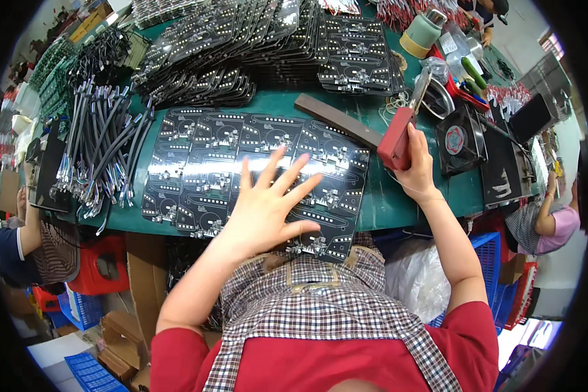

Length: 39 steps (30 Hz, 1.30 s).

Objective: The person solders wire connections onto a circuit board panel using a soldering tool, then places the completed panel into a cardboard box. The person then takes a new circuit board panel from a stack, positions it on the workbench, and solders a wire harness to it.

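Note:
A large black circuit board panel (206,171) lies on the green table at its front edge, shiny with glare across its middle. My left hand (268,206) is over this panel with the fingers spread, holding nothing; whether the fingertips touch it I cannot tell. To the right of the panel, my right hand (417,166) is closed round a red-handled tool (396,138) with a metal end pointing away from me; its exact kind is unclear. A dark flat bar (336,119) lies slantwise along the panel's far right corner.
Stacks of black circuit boards (359,55) fill the far side. Bundled grey cables (101,147) lie at the left. At the right are a small fan (462,140), a green flask (423,31) and a red tray (467,98). Other people sit at both sides.

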Available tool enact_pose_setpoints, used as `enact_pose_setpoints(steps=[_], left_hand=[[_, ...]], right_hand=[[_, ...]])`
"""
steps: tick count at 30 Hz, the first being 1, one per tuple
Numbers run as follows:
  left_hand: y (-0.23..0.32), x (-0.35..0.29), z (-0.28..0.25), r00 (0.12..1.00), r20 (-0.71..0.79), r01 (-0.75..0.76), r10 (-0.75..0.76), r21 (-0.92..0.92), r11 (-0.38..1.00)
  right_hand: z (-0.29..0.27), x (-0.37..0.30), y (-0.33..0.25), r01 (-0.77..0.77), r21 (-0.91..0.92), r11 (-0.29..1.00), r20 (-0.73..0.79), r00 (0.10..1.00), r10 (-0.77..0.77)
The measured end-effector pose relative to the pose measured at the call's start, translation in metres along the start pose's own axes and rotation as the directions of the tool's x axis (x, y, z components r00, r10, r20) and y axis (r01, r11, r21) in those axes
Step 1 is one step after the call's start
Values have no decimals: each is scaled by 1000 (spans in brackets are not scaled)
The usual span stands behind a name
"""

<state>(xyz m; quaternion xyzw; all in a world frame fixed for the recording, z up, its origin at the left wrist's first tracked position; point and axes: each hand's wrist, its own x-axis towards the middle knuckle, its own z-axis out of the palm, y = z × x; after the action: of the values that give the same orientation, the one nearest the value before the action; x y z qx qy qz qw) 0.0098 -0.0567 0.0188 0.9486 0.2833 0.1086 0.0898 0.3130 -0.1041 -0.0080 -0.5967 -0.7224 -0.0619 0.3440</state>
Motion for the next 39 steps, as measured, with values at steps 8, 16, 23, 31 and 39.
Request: enact_pose_setpoints(steps=[8,16,23,31,39], left_hand=[[16,2,22,990,109,-89,90,-11,996],[22,-5,21,992,102,79,-77,-17,997],[-46,-14,-16,826,-125,558,-549,52,828],[-118,-57,5,680,-173,733,-713,138,666],[-99,-46,11,746,-159,666,-647,142,733]], right_hand=[[1,5,2,1,-11,1000,-31,1000,-1],[1,15,-2,-17,85,996,7,1000,16],[-2,-1,0,12,-121,993,109,994,2],[0,-2,3,7,-73,997,173,985,6],[-13,-14,1,1,-136,991,127,992,17]])
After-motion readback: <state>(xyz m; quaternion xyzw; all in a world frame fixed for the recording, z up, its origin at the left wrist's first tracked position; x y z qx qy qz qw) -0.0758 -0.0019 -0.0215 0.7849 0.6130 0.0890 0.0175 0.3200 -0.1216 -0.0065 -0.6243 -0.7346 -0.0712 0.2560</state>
